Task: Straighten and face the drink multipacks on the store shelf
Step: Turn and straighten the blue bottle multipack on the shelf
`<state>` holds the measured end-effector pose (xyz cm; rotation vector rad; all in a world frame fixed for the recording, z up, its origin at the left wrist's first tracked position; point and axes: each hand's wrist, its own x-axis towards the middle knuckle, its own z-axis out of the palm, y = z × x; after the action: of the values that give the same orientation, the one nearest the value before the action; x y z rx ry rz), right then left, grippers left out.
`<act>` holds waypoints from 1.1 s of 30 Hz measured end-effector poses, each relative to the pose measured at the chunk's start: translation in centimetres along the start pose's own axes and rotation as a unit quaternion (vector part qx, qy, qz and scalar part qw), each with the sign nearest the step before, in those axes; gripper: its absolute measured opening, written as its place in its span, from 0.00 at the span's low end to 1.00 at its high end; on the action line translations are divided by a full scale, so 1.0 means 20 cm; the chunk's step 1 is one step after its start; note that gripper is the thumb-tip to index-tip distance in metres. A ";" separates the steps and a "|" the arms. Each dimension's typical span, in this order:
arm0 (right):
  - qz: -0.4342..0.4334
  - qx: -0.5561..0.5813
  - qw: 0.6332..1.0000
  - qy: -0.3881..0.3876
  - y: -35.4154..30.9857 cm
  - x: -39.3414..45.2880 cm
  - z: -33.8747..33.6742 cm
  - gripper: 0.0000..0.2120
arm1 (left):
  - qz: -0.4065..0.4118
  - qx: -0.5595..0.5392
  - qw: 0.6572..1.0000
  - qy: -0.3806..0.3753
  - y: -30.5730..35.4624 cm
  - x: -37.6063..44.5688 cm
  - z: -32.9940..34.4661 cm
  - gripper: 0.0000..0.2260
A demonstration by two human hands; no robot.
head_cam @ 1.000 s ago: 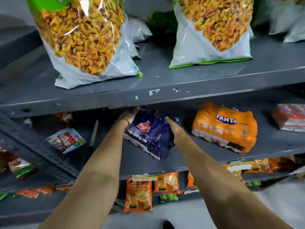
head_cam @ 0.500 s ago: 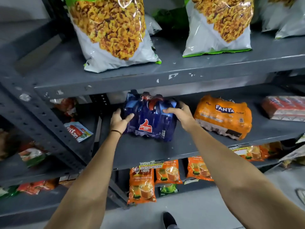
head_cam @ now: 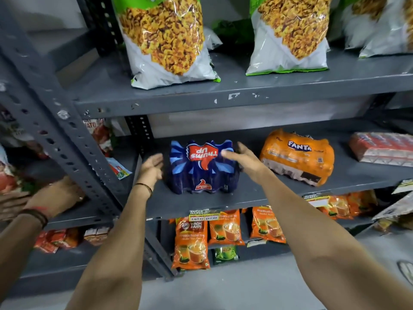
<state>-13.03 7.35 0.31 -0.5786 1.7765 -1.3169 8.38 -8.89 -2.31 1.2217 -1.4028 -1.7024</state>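
Note:
A dark blue Thums Up multipack [head_cam: 202, 168] stands upright near the front of the grey middle shelf [head_cam: 201, 204], its top logo upside down to me. My left hand [head_cam: 150, 167] hovers just left of it, fingers apart, not touching. My right hand [head_cam: 244, 158] is at its upper right corner, fingers spread, blurred; contact is unclear. An orange Fanta multipack [head_cam: 298, 156] lies tilted on its side to the right. A red multipack [head_cam: 382, 148] lies flat at the far right.
Big snack bags [head_cam: 165, 39] stand on the shelf above. Orange tea packets [head_cam: 191, 241] hang below the middle shelf. A slotted grey upright [head_cam: 67, 139] stands to the left. Another person's hands [head_cam: 33, 202] reach into the left bay among sachets.
The blue pack went from tilted in both hands to standing upright on the shelf. Both hands have let go and opened. Another person's hands have appeared at the left.

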 end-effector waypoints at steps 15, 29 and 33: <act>0.114 -0.022 0.987 0.111 -0.26 0.02 0.16 0.38 | 0.025 0.136 0.972 0.188 0.09 0.00 0.09 0.25; 0.005 -0.185 0.983 0.010 -0.27 0.17 0.40 0.40 | -0.119 -0.045 0.992 -0.014 -0.04 -0.36 0.13 0.33; 0.001 -0.483 0.876 0.006 -0.37 0.04 0.45 0.41 | -0.160 -0.083 0.981 -0.071 -0.08 -0.41 0.21 0.37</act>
<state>-6.87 -0.69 6.08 -1.0844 2.3844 -0.3239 7.86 0.46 -1.58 1.3064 -1.1610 -2.1169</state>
